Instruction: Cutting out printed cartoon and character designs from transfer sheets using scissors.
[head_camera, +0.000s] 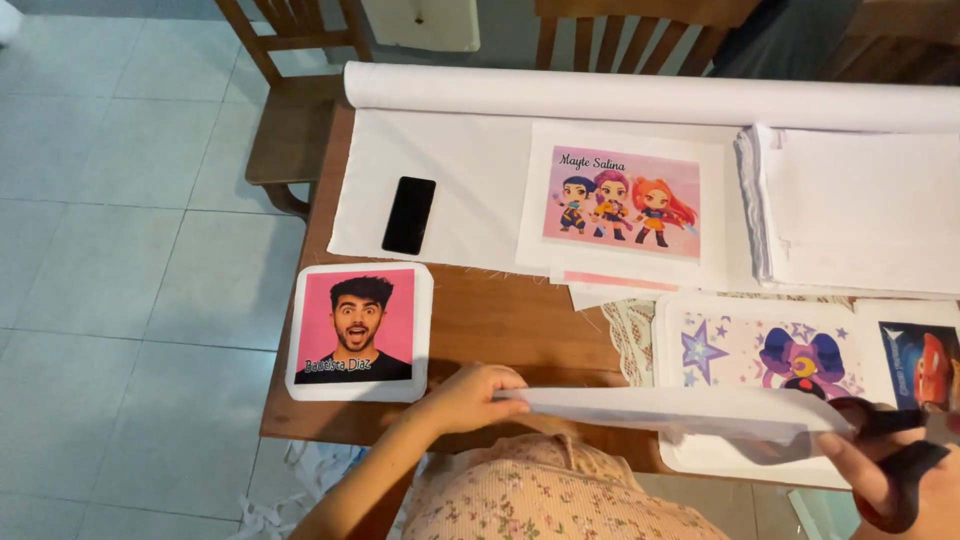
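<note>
Head view looks down on a brown wooden counter with both hands low in the picture. Left hand is closed in a pinch on the near end of a white printed sheet, fingers curled over its edge, holding it up flat and nearly edge-on above the counter. Right hand, at the far lower corner and partly cut off by the picture's edge, grips a pair of red-handled scissors with fingers through the loops; the blades meet the other end of the sheet, though how far they stand apart cannot be told. Just beyond the left hand, towards its outer side, lies a white cut-out print with a pink portrait, flat on the wood. Between and under the two hands, past the held sheet, sits a print with purple stars and a cartoon figure, and beside the right hand a print with a red cartoon car. Farther off from both hands a white cloth is spread out from a long white roll; on it rest a black phone, a print of three cartoon characters on pink, and, beyond the right hand, a stack of white sheets. Wooden chairs stand at the far side, on pale floor tiles.
</note>
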